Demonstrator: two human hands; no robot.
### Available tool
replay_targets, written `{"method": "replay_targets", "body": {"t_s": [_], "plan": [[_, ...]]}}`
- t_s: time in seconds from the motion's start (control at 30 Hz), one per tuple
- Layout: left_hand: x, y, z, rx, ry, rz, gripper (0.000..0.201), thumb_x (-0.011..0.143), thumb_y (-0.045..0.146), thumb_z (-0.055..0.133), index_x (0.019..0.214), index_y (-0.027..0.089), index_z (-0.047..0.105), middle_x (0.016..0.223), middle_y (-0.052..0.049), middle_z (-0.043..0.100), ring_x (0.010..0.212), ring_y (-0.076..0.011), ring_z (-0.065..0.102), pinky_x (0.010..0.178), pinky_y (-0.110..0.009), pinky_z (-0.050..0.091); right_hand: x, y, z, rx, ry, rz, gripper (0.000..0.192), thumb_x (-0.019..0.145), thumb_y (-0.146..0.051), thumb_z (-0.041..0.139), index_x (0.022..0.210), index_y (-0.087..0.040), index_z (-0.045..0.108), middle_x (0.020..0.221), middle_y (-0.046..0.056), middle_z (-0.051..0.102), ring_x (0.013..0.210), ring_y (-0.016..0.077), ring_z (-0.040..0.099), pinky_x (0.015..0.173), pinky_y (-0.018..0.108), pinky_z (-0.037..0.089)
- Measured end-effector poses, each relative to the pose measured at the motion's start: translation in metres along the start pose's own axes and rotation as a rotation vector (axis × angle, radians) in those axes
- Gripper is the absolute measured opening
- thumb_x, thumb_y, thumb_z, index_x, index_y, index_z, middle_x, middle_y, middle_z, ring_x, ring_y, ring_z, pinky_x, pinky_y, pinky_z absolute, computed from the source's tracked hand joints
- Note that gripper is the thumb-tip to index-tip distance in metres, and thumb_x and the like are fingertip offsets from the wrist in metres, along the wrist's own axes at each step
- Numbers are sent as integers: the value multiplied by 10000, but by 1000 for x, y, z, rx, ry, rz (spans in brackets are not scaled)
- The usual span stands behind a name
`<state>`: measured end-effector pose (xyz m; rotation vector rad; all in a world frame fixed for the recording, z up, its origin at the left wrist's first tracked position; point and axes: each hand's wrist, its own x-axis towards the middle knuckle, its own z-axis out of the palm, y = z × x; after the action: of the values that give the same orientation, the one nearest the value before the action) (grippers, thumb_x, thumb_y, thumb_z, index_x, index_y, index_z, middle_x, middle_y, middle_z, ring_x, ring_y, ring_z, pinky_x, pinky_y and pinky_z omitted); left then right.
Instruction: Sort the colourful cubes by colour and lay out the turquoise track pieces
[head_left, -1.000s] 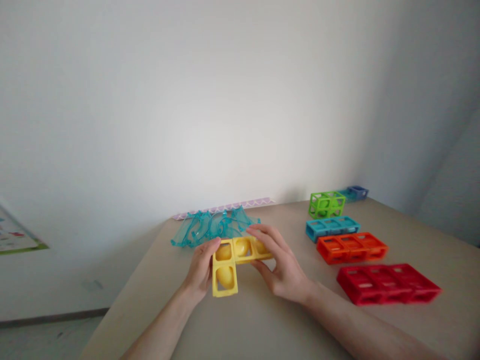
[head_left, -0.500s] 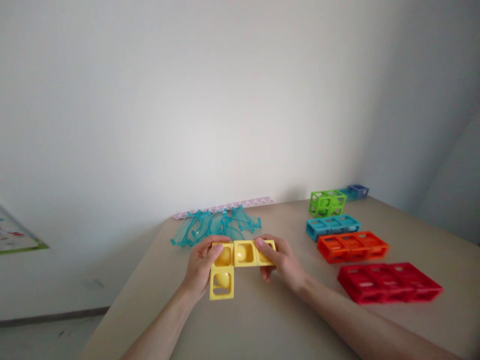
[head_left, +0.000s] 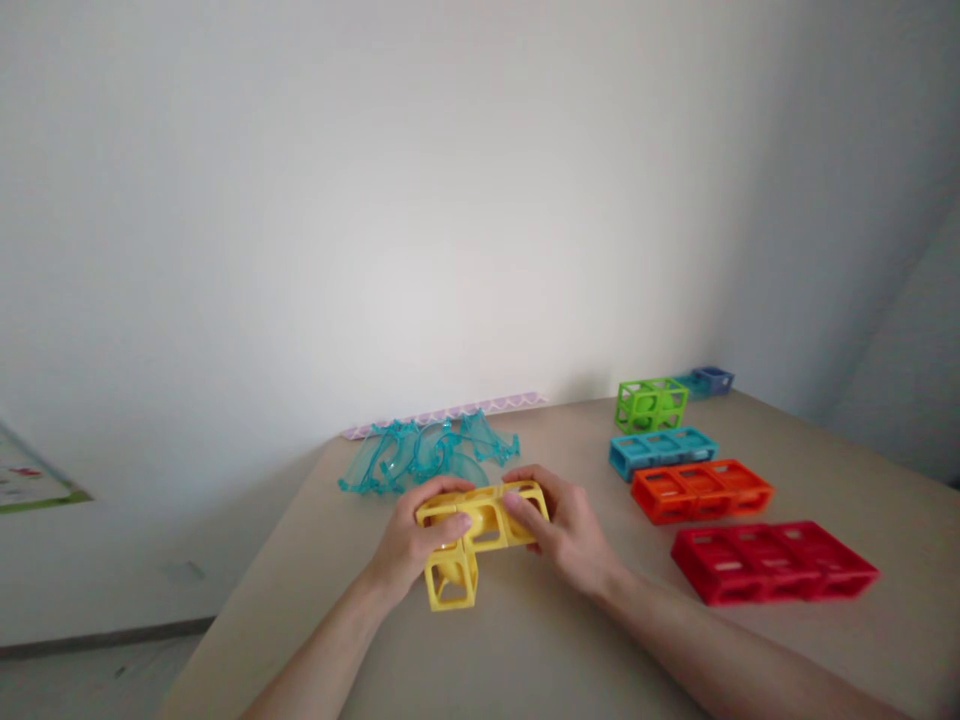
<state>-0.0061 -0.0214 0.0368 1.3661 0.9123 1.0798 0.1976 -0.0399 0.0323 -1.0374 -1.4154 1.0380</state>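
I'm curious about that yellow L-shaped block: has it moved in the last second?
Yes. The yellow block, held by both hands, has tipped: its short leg now points down toward the table. It remains just in front of the teal pieces.

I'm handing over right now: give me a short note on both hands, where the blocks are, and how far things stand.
Left hand: gripping the left end of the yellow L-shaped block.
Right hand: gripping its right end, fingers over the top.
The block is tilted, one cell hanging down over the table.
Right side, in a row, untouched: green block, blue block, orange block, red block.
Clear teal pieces lie heaped behind the hands.
Done: only the yellow block is picked up. Left: nothing is joined yet.
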Motion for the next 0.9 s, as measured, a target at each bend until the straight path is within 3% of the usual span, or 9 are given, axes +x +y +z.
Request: {"method": "replay_targets", "body": {"t_s": [0.17, 0.33, 0.5, 0.6, 0.73, 0.9], "plan": [[-3, 3, 1, -294, -10, -42, 401, 608, 382, 773, 932, 163, 688, 745, -34, 690, 574, -136, 601, 517, -217, 454, 3, 2, 4, 402, -149, 85, 533, 838, -635, 498, 961, -126, 594, 633, 6, 566, 380, 85, 478, 338, 205, 388], [-9, 7, 10, -449, -112, -103, 521, 594, 364, 766, 1071, 200, 636, 863, -56, 718, 680, -211, 667, 576, -280, 509, -5, 2, 13, 326, -260, 51, 474, 825, -566, 592, 1036, -144, 550, 640, -14, 559, 446, 88, 506, 399, 199, 432], [-3, 3, 18, -449, -14, -76, 363, 687, 301, 730, 1010, 184, 612, 809, -29, 699, 650, -162, 650, 580, -239, 498, -14, -3, 13, 240, -168, -183, 440, 827, -432, 652, 1166, -205, 485, 905, 24, 590, 750, 134, 589, 628, 237, 505], [1, 0, 22, -478, -54, -225, 303, 767, 368, 668, 994, 170, 630, 774, -36, 693, 626, -153, 647, 553, -226, 486, -14, -4, 10, 100, -99, -277, 501, 816, -350, 682, 1236, -233, 435, 1019, 40, 599, 880, 166, 603, 785, 293, 507], [-1, -3, 21, -397, -126, -412, 411, 803, 496, 603, 1036, 161, 649, 746, -60, 696, 613, -195, 659, 529, -277, 506, -9, 0, 11, 64, -38, -193, 503, 834, -380, 662, 1244, -234, 410, 980, 40, 639, 846, 182, 630, 750, 311, 521], [-9, -1, 18, -361, -235, -219, 593, 673, 602, 712, 1063, 161, 643, 748, -47, 683, 642, -173, 646, 611, -269, 514, -4, 7, 15, 83, -6, -87, 476, 846, -433, 635, 1220, -222, 429, 932, 35, 651, 813, 185, 638, 702, 307, 523]]}}
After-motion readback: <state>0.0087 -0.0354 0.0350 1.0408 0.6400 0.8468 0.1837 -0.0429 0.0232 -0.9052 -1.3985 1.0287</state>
